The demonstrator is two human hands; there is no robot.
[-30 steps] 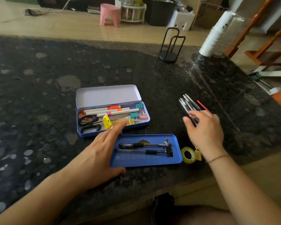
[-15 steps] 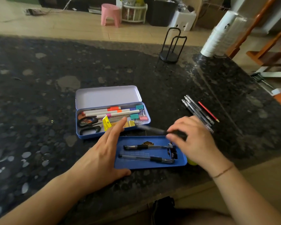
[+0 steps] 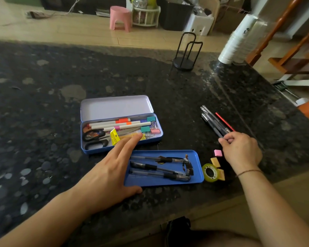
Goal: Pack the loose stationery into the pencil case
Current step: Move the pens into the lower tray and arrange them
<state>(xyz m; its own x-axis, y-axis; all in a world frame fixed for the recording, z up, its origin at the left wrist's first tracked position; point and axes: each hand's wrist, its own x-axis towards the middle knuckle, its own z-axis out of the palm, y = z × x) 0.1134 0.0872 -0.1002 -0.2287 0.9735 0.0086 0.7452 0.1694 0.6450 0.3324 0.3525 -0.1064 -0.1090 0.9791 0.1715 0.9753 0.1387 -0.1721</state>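
- Partly hidden, the blue tray (image 3: 194,180) has its near-left corner under the flat, spread left hand (image 3: 107,177).
- Right hand (image 3: 242,150) pinches the loose pens (image 3: 212,122); which pen it holds cannot be told.
- Open pencil case (image 3: 121,147) sits beyond the tray.

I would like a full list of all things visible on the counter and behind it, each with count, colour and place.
pencil case: one, blue, lid open, centre of counter
markers: three, white, in the pencil case
scissors: one, black handles, in the pencil case
binder clips: several, teal and pink, right end of the pencil case
tray: one, blue, near edge, holds three dark pens
loose pens: several dark, one red, right of the pencil case
tape roll: one, yellow-green, right of the tray
erasers: one pink, two yellow, beside the tape roll
wire stand: one, black, far side
stool: one, pink, on the floor
left hand: on the tray's left end
right hand: fingers pinching the loose pens
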